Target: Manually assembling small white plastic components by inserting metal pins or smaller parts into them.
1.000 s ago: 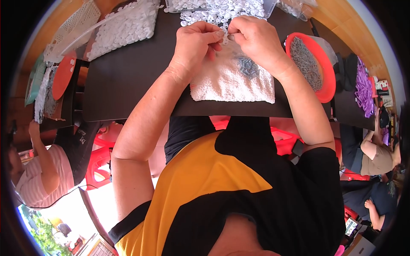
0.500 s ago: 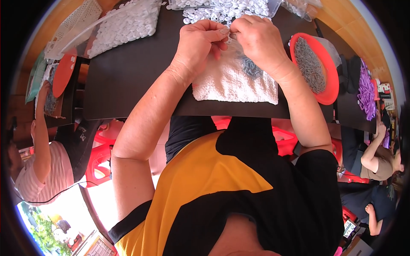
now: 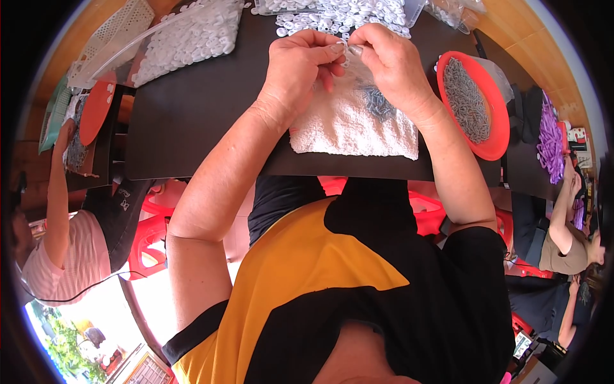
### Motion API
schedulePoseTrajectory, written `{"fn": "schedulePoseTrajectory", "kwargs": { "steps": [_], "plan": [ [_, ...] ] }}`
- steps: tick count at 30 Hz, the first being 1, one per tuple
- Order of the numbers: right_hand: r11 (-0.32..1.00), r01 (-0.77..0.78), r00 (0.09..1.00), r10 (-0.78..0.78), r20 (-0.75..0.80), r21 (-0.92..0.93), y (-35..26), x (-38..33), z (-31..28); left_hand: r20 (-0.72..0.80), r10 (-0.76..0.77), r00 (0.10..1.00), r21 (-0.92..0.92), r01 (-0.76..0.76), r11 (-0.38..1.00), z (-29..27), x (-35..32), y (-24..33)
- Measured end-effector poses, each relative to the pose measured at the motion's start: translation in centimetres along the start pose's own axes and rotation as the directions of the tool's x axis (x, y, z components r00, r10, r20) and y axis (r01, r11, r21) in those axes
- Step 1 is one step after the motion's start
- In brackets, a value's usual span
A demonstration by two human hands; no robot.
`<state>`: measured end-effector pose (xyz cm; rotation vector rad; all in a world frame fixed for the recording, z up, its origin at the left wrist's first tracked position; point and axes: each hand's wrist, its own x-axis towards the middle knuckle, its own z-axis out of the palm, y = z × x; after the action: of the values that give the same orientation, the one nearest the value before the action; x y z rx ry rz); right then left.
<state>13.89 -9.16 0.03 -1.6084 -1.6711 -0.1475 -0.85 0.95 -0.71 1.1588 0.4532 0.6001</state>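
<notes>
Closely above the white towel (image 3: 348,125), the left hand (image 3: 300,67) and the right hand (image 3: 393,64) are brought together, fingertips nearly touching. A small white ring (image 3: 346,51) is pinched between the left thumb and forefinger, and it is met by the closed fingertips of the right hand; what the right fingers grip is too small to be told. The ring's facing and long axis cannot be made out. A little heap of grey metal pieces (image 3: 377,102) is seen on the towel, just under the right hand. Compared with a second ago, both hands have been kept joined at the same spot over the towel's far edge.
</notes>
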Motion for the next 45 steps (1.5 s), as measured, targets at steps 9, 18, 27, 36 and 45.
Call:
{"fn": "schedulePoseTrajectory", "kwargs": {
  "steps": [9, 18, 27, 36, 45],
  "plan": [
    [1.0, -0.004, 1.0, 0.005, -0.028, 0.019, -0.1, -0.1, 0.4, -0.024, 0.0, 1.0, 0.017, 0.0, 1.0, 0.0, -0.1, 0.1],
    [0.999, -0.045, 0.998, 0.045, -0.032, 0.011, -0.4, -0.2, 0.8, -0.042, -0.013, 0.999, 0.019, 0.014, 1.0, -0.1, 0.0, -0.3],
    [0.978, -0.129, 0.986, 0.144, -0.087, 0.166, -0.2, -0.7, 2.9, -0.132, -0.051, 0.99, 0.036, 0.056, 0.998, 0.3, -0.1, -1.2],
    [0.918, -0.242, 0.966, 0.259, -0.015, 0.315, -0.7, -0.4, 2.9, -0.165, -0.027, 0.986, 0.025, 0.032, 0.999, 0.3, -0.2, -1.0],
    [0.993, -0.111, 0.994, 0.112, -0.022, 0.032, 0.1, -0.9, 2.3, -0.155, 0.009, 0.988, -0.01, -0.011, 1.0, 0.4, -0.1, -1.4]
  ]
}}
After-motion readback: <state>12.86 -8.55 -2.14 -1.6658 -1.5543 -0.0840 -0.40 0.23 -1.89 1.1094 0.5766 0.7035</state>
